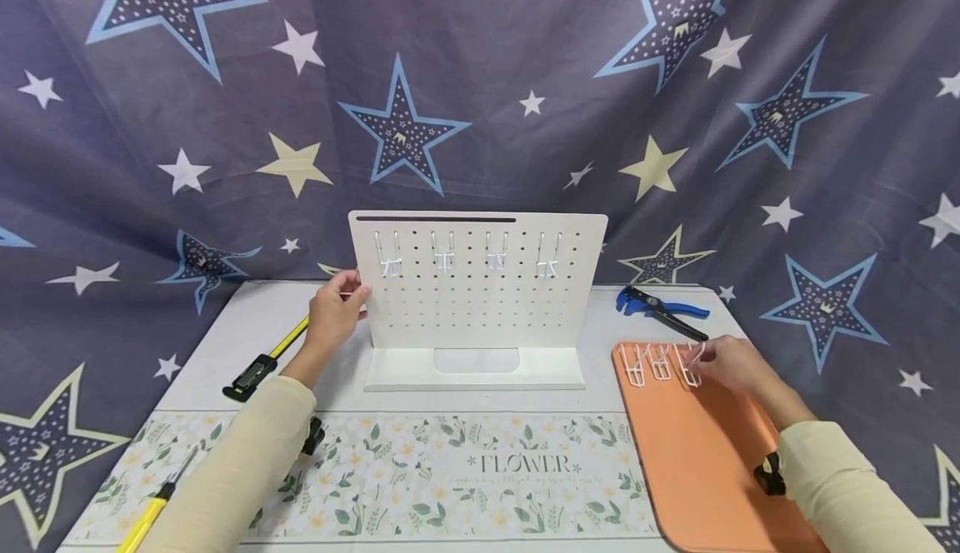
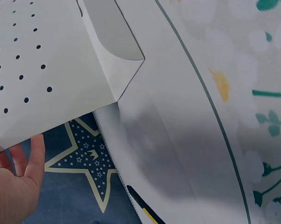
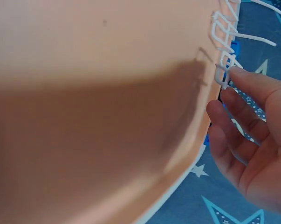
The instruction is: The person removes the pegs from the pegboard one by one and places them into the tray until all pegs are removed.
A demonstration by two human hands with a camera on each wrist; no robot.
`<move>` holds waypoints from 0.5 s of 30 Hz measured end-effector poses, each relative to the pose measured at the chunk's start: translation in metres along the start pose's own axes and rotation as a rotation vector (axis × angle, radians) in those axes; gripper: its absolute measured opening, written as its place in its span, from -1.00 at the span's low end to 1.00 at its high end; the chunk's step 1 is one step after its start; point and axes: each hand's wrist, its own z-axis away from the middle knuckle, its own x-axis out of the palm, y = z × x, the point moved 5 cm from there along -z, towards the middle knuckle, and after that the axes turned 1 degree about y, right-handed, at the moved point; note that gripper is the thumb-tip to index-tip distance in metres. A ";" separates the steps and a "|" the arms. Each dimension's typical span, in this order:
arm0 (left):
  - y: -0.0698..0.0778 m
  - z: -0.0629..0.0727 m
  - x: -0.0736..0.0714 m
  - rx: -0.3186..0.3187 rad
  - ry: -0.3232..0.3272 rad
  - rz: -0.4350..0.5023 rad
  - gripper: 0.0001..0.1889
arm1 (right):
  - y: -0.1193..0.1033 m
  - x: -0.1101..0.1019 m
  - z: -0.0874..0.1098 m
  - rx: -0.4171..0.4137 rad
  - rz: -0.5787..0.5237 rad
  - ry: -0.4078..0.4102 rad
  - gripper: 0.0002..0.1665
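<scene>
A white pegboard (image 1: 472,303) stands upright on its base, with several white wire hooks (image 1: 445,255) hung in a row near its top. My left hand (image 1: 333,316) grips the board's left edge; in the left wrist view its fingers (image 2: 35,156) bend at that edge. On an orange tray (image 1: 697,445) to the right lie three more white wire hooks (image 1: 660,366) by the far edge. My right hand (image 1: 731,361) pinches the rightmost hook (image 3: 224,70) between thumb and forefinger, the other fingers loosely bent.
Blue-handled pliers (image 1: 663,307) lie behind the tray. Left of the pegboard is a digital tape measure (image 1: 251,376) with its yellow blade out. A yellow-handled screwdriver (image 1: 150,515) lies beside my left sleeve. A floral mat (image 1: 450,478) covers the table's front, and a star-patterned curtain (image 1: 480,120) hangs behind.
</scene>
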 end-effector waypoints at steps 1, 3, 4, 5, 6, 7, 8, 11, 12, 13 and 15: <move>0.000 0.000 0.000 0.002 -0.001 0.000 -0.76 | 0.001 0.002 0.000 0.002 0.003 -0.008 -0.93; 0.000 -0.001 0.000 0.003 -0.004 -0.004 -0.76 | 0.004 0.005 0.000 0.011 -0.004 -0.022 -0.92; -0.001 -0.001 0.000 0.004 -0.003 -0.005 -0.75 | 0.006 0.007 0.000 0.016 -0.007 -0.027 -0.92; -0.001 -0.001 0.000 0.003 -0.005 -0.006 -0.75 | 0.007 0.008 0.000 0.020 -0.011 -0.032 -0.92; -0.001 -0.001 0.000 0.001 -0.005 -0.006 -0.75 | 0.008 0.009 0.000 0.026 -0.011 -0.032 -0.92; -0.002 -0.001 0.000 0.001 -0.006 -0.007 -0.75 | 0.009 0.010 0.000 0.025 -0.011 -0.031 -0.92; -0.002 -0.001 0.000 -0.001 -0.007 -0.008 -0.75 | 0.010 0.011 -0.001 0.025 -0.012 -0.031 -0.92; -0.002 -0.001 0.000 0.001 -0.007 -0.009 -0.75 | 0.012 0.014 -0.001 0.030 -0.011 -0.031 -0.92; -0.002 -0.001 0.000 0.003 -0.007 -0.009 -0.75 | 0.013 0.014 -0.001 0.029 -0.008 -0.026 -0.92; -0.002 -0.001 0.000 0.004 -0.005 -0.008 -0.75 | 0.013 0.015 -0.001 0.026 -0.010 -0.024 -0.93; -0.001 0.000 -0.001 0.008 -0.001 -0.007 -0.76 | 0.012 0.015 -0.001 0.036 -0.015 -0.024 -0.94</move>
